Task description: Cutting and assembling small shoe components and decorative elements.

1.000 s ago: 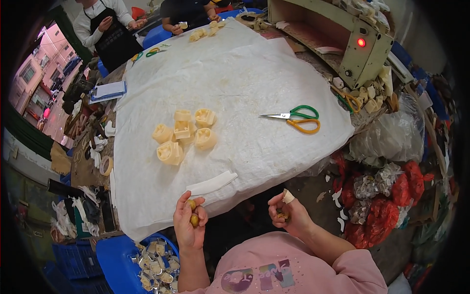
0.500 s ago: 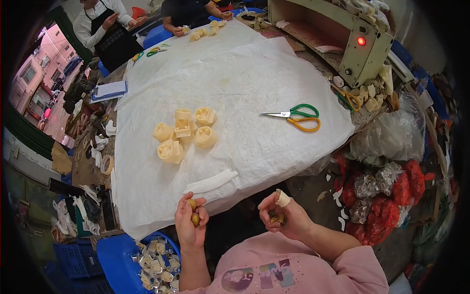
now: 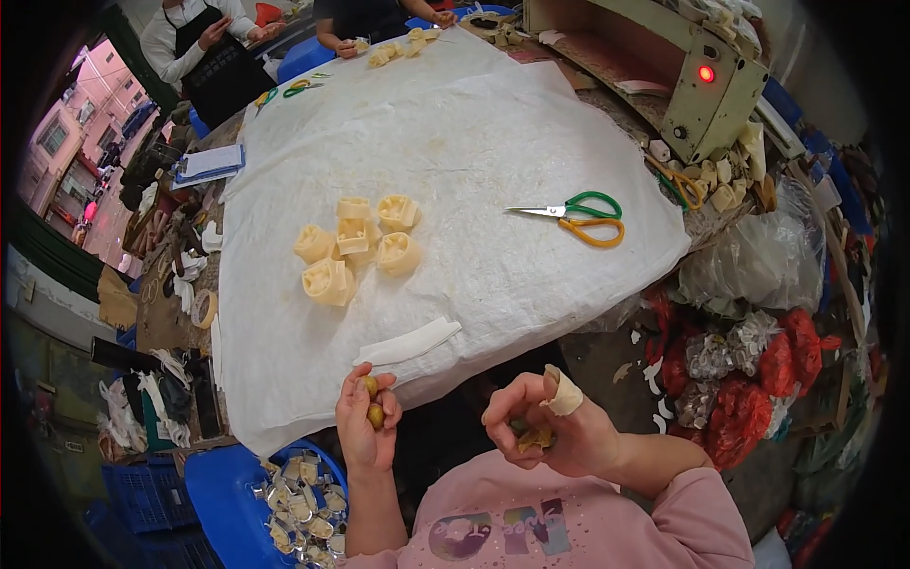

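Near the table's front edge my left hand [image 3: 358, 438] is closed around small round yellow-green things [image 3: 375, 415] that look like fruit; two show between the fingers. My right hand [image 3: 569, 438] is raised to the right of it, fingers curled around a crumpled yellow-brown piece [image 3: 536, 437] that I cannot name. A beige wrap [image 3: 565, 393] covers its thumb. On the white sheet [image 3: 474, 133] ahead, a white curved strip [image 3: 409, 342] lies just beyond my left hand. Farther off sits a cluster of cream-coloured rolled pieces [image 3: 329, 282]. Scissors [image 3: 573, 218] with green and orange handles lie to the right.
A blue basin [image 3: 220, 493] of beige and silvery pieces stands at lower left. A metal machine [image 3: 716, 95] with a red light is at far right, above red plastic bags [image 3: 739, 422]. Two people are at the far side, beyond a clipboard [image 3: 210, 163] and more scissors [image 3: 301, 87].
My right hand has moved slightly left and turned, showing more of the thumb wrap and the yellow-brown piece. My left hand has barely moved. The view has shifted slightly.
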Action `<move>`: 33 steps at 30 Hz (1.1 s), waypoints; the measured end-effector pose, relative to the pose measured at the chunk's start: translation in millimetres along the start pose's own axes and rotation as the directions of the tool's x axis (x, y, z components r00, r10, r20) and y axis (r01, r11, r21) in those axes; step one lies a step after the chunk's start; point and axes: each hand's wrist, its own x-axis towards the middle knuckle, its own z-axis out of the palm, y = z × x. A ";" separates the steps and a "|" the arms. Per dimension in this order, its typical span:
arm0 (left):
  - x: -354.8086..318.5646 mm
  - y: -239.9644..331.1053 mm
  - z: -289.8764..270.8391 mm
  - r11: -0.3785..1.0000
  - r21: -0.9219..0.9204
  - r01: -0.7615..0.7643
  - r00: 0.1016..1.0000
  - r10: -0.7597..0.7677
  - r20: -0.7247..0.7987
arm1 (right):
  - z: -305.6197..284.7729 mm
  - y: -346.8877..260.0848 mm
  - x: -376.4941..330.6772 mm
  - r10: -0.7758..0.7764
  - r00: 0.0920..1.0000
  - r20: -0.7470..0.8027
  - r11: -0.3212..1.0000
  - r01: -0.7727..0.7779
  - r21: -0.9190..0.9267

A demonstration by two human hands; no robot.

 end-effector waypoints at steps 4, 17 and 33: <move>-1.2 0.4 -5.1 1.000 0.010 -0.016 1.000 0.016 -0.008 | -3.6 0.9 3.7 0.054 0.999 0.003 0.998 -0.054 -0.033; -0.4 2.6 -8.6 0.999 0.002 -0.045 0.997 0.045 -0.062 | 8.7 3.1 9.5 0.074 0.994 0.086 0.997 -0.076 0.024; -1.4 1.9 -9.5 1.000 0.008 -0.025 0.996 0.025 -0.082 | 35.3 -5.2 3.0 0.135 0.959 0.251 0.991 -0.125 -0.055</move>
